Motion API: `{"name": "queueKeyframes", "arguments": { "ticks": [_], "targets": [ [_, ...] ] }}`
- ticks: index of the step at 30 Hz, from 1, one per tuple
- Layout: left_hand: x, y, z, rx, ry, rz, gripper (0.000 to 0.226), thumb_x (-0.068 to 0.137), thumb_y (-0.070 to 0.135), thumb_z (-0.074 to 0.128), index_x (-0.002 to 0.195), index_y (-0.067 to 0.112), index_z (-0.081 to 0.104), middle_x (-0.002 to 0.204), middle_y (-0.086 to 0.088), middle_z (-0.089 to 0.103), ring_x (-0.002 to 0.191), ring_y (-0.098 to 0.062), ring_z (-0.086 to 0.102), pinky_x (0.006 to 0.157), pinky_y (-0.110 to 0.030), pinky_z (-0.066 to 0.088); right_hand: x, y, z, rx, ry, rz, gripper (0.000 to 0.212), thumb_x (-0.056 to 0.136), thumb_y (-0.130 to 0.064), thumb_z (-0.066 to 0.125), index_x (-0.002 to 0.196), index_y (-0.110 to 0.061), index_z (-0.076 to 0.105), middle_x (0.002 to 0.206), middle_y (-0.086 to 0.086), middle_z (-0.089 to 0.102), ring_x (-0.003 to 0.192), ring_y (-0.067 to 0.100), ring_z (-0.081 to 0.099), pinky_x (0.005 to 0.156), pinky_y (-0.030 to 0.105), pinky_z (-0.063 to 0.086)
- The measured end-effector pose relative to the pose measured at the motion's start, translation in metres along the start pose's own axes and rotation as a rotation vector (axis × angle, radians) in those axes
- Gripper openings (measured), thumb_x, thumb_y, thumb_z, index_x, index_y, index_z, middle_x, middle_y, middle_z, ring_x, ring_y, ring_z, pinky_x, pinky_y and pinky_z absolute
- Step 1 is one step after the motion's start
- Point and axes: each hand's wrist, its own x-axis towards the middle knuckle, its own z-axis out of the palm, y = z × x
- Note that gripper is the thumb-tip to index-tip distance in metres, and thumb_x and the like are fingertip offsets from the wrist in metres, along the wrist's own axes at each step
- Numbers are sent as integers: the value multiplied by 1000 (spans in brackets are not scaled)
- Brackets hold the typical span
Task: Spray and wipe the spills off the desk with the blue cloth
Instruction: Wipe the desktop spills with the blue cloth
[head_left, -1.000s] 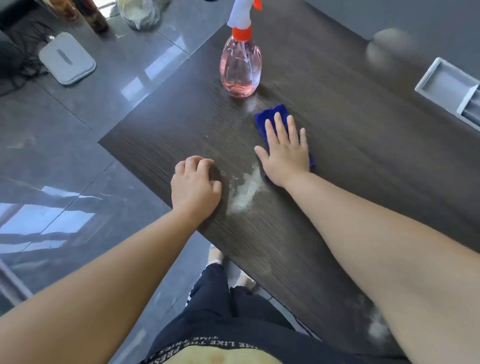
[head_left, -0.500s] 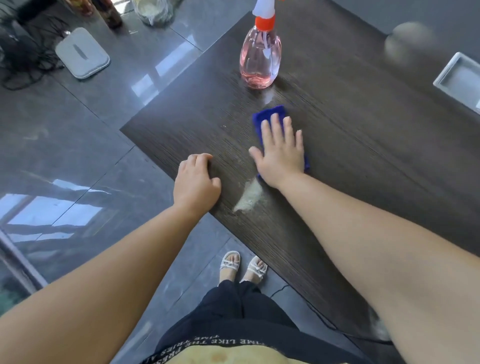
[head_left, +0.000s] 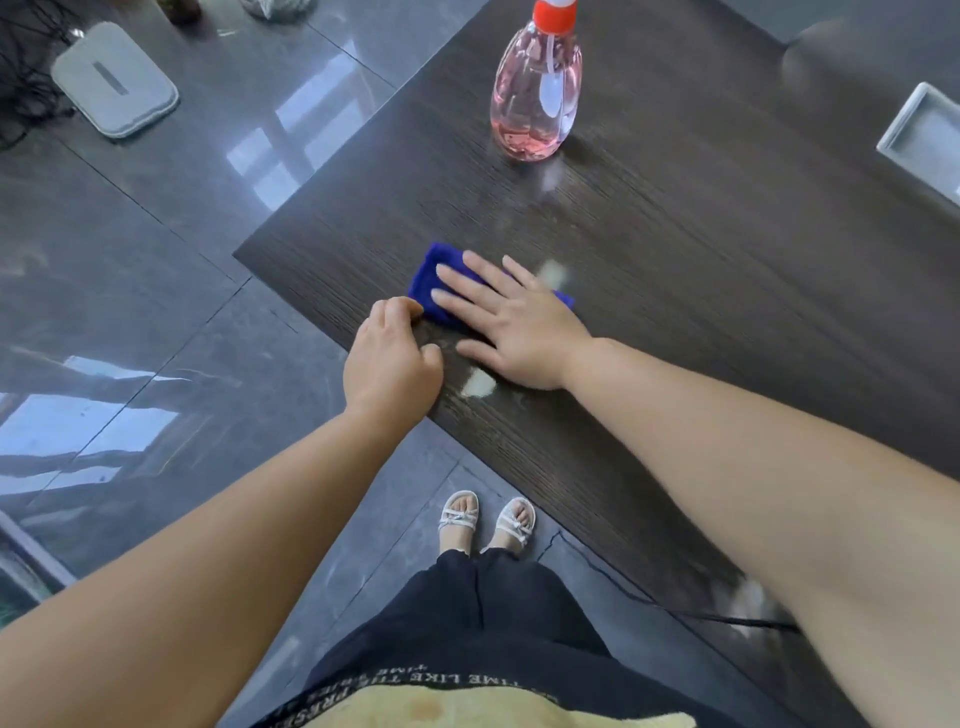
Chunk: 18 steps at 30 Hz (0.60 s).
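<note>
Right hand (head_left: 511, 325) seemingly presses blue cloth (head_left: 427, 278)

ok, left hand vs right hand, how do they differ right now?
Right hand lies flat, fingers straight, pressing the blue cloth; left hand has curled fingers and holds nothing visible. Right hand sits further in on the desk; left hand is at its edge. Both rest on the desk.

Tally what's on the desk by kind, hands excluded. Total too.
Spray bottle: 1
Blue cloth: 1
Grey tray: 1
White spill patches: 3, the nearest one blurred
Total: 6
</note>
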Motion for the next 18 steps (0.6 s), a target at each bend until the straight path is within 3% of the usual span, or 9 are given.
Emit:
{"name": "queueKeyframes", "arguments": {
  "ticks": [2, 3, 6, 8, 10, 13, 15, 16, 18],
  "targets": [
    [-2, 1, 0, -39, 7, -6, 37, 85, 9, 49, 122, 8, 50, 126, -7, 48, 117, -22, 46, 90, -27, 35, -22, 27, 3, -9, 8, -61, 60, 94, -52, 24, 148, -27, 25, 157, -5, 18, 146, 21, 10, 116, 43, 5],
    [-4, 1, 0, -50, 1, -1, 36, 85, 9, 48, 122, 7, 49, 126, -8, 47, 117, -23, 46, 88, -25, 33, -29, 42, 5, -8, 35, 46, 60, 94, -51, 24, 148, -27, 25, 157, -4, 18, 146, 22, 11, 117, 45, 7],
    [-8, 5, 2, -53, -28, 33, 37, 87, 8, 48, 123, 6, 48, 131, -8, 42, 120, -23, 40, 93, -24, 30, -34, 49, 7, 62, 80, 616, 60, 98, -50, 24, 151, -25, 9, 160, -2, 2, 147, 22, -1, 118, 47, 5],
    [-12, 8, 6, -46, -40, 47, 39, 85, 7, 48, 124, 5, 48, 131, -10, 43, 123, -25, 36, 101, -25, 26, -27, 20, 10, 77, 134, 757, 63, 98, -52, 22, 151, -22, 6, 160, 0, -2, 147, 24, -4, 117, 47, 2],
    [-14, 11, 10, -42, -42, 53, 43, 83, 9, 46, 125, 6, 49, 132, -10, 44, 125, -28, 34, 105, -27, 23, -28, -11, 18, 68, 147, 593, 66, 96, -56, 20, 151, -21, 11, 160, 1, 2, 147, 25, 0, 117, 50, 6],
    [-17, 19, 14, -10, -32, 81, 54, 74, 22, 38, 125, 9, 51, 132, -9, 47, 127, -27, 34, 105, -26, 19, -63, -22, 29, 30, 132, 83, 62, 92, -55, 25, 145, -24, 33, 155, 0, 27, 144, 26, 20, 116, 50, 15],
    [-21, 27, 18, 24, -51, 94, 48, 81, 17, 43, 128, 10, 50, 136, -9, 43, 130, -27, 31, 107, -28, 19, -98, -1, 37, -53, 88, -161, 56, 94, -52, 29, 143, -27, 39, 152, -3, 33, 142, 24, 24, 114, 45, 13],
    [-24, 31, 20, 40, -67, 94, 46, 84, 14, 47, 130, 11, 48, 139, -8, 41, 132, -27, 28, 109, -31, 20, -113, 15, 43, -82, 97, -179, 55, 95, -52, 28, 142, -27, 40, 151, -3, 34, 141, 23, 24, 114, 45, 15],
    [-31, 42, 27, 76, -95, 123, 46, 86, 13, 49, 133, 14, 46, 141, -6, 37, 134, -26, 23, 110, -33, 22, -136, 44, 42, -91, 165, 33, 56, 97, -52, 23, 141, -25, 41, 150, -1, 37, 140, 25, 29, 112, 49, 23]
  ]
}}
